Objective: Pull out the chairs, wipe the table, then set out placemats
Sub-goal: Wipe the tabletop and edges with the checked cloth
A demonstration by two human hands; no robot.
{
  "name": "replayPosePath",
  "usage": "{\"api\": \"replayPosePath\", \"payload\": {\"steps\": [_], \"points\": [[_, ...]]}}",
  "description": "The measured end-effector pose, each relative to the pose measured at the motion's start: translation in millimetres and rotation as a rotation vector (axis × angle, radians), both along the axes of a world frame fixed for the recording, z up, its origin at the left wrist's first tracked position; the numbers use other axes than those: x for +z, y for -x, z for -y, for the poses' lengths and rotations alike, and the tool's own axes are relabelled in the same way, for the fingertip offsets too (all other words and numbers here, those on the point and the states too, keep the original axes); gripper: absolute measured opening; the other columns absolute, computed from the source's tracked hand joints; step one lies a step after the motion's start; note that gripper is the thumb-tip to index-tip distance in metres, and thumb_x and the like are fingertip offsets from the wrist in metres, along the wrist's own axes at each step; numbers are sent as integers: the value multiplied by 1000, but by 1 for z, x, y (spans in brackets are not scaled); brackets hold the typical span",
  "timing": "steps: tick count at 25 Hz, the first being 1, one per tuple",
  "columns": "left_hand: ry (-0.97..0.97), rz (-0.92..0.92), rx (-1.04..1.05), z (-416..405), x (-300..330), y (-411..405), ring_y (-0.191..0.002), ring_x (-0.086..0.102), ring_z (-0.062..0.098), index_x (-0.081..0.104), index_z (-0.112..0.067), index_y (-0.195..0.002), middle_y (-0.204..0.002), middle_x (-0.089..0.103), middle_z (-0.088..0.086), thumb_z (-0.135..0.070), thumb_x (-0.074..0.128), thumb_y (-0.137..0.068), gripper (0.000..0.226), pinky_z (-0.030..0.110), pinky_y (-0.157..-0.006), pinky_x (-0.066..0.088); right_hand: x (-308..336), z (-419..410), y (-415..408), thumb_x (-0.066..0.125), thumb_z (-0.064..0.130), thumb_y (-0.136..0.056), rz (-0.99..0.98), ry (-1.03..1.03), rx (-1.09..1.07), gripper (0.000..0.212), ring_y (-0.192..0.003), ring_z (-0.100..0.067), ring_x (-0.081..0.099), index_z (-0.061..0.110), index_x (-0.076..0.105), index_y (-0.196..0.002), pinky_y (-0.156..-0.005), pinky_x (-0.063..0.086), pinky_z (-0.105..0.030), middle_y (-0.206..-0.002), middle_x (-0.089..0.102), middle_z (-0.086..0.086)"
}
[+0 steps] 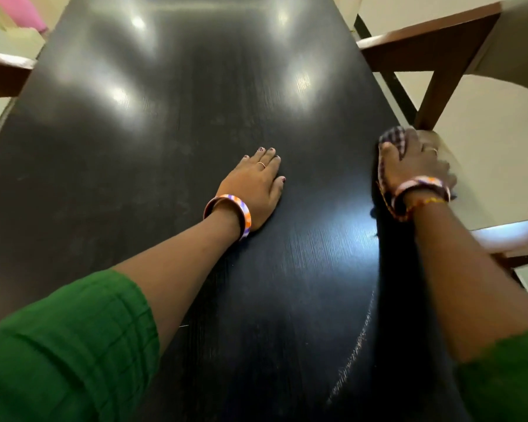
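- At the far left edge, part of a brown wooden chair (0,73) stands beside the table, and a pink thing (25,10), blurred, shows in the upper left corner.
- A green sleeve (67,345) covers the person's left upper arm at the lower left.
- The dark table (177,117) fills the middle of the view; its glossy top shows bright light spots toward the far end.
- The left hand (253,190) lies flat on the table top, palm down, fingers straight and close together, holding nothing. A striped orange, purple and white bangle (230,216) sits on that wrist, and a ring is on one finger.
- The right hand (415,166) is at the right edge of the table, pressing down on a checked cloth (392,140). The cloth shows in front of the fingers and beneath the palm. The hand is motion-blurred, so it cannot be told whether the fingers curl into the cloth or lie flat on it.
- A second brown chair (433,56) stands just beside the table's right edge, past the right hand.
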State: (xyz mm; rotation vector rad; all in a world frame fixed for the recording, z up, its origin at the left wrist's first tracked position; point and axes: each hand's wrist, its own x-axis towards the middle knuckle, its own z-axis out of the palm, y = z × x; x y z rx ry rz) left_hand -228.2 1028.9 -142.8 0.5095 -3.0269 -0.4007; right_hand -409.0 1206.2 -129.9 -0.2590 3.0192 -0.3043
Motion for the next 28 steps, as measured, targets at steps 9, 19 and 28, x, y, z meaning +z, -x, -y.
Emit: {"api": "replayPosePath", "payload": {"steps": [9,19,28], "points": [[-16,-32,40,-1,-8,-2,-143,14,17,24,-11,-143,-154,21,4,-27,27,-99,48,27,-115,7,-5,18,20,28,51,-94,-70,63,97,56,-125,-44,37,26,26,-144,-103,29,-53,-142,37,-21],[-37,12,31,-12,2,-7,-143,13,20,24,-7,-143,-154,20,7,-21,26,-99,46,29,-116,8,-15,-124,-137,39,50,-90,-191,-34,-17,55,-120,-42,38,33,34,-142,-98,32,-53,-148,33,-13],[-131,-78,-88,-70,2,-56,-142,18,19,31,-6,-140,-152,26,8,-15,33,-97,44,27,-115,9,0,-109,-120,30,52,-95,-43,-20,31,56,-134,-37,28,35,19,-147,-106,25,-50,-155,22,-5]]}}
